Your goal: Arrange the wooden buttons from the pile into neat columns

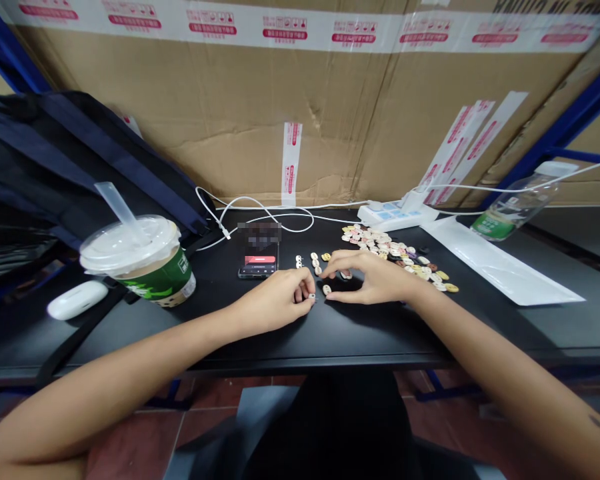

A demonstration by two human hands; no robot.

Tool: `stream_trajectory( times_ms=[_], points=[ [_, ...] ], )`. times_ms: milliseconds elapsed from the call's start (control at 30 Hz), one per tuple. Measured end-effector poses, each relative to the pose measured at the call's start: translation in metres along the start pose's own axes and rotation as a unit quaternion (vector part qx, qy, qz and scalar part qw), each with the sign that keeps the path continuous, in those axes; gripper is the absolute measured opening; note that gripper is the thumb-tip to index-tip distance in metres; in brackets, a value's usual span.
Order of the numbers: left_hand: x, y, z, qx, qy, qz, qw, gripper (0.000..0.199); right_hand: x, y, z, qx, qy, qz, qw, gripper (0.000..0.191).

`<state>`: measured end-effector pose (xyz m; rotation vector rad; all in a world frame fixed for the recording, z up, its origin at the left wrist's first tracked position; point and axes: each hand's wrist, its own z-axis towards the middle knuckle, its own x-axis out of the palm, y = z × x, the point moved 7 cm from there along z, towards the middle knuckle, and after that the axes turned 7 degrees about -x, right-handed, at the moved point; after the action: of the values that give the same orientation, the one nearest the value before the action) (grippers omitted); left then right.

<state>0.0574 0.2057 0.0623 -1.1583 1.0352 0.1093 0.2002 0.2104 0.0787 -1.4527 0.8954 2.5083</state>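
Note:
My left hand is closed in a pinch, with a small white piece with dark marks between thumb and fingertips. To its right, my right hand is curved with thumb and fingers apart. A small cream oval piece with dark spots lies at the tip of its thumb; whether they touch I cannot tell. Beyond the fingertips, a short row of cream pieces stretches away, with more white pieces to its left and a yellow piece to its right. Another piece is partly hidden under the right fingers.
A heap of small coloured pieces lies behind my right hand. Around it are a white tray, a power strip and a bottle. Leftward are a phone, a lidded cup, a white case and a backpack.

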Motion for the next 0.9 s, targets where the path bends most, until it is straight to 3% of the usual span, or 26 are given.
stream_trajectory(
  times_ms=[167,367,900],
  points=[
    [0.001,0.009,0.006,-0.047,0.005,-0.126,0.991,0.007,0.002,-0.001,0.000,-0.005,-0.001,0.006,1.000,0.016],
    [0.003,0.015,0.008,-0.140,0.018,-0.251,0.958,0.008,0.002,0.006,0.001,-0.016,-0.019,0.036,0.999,0.017],
    [0.004,0.017,0.008,-0.188,0.017,-0.311,0.932,0.005,0.001,0.012,0.003,-0.022,-0.043,0.054,0.997,0.014]
  ],
)
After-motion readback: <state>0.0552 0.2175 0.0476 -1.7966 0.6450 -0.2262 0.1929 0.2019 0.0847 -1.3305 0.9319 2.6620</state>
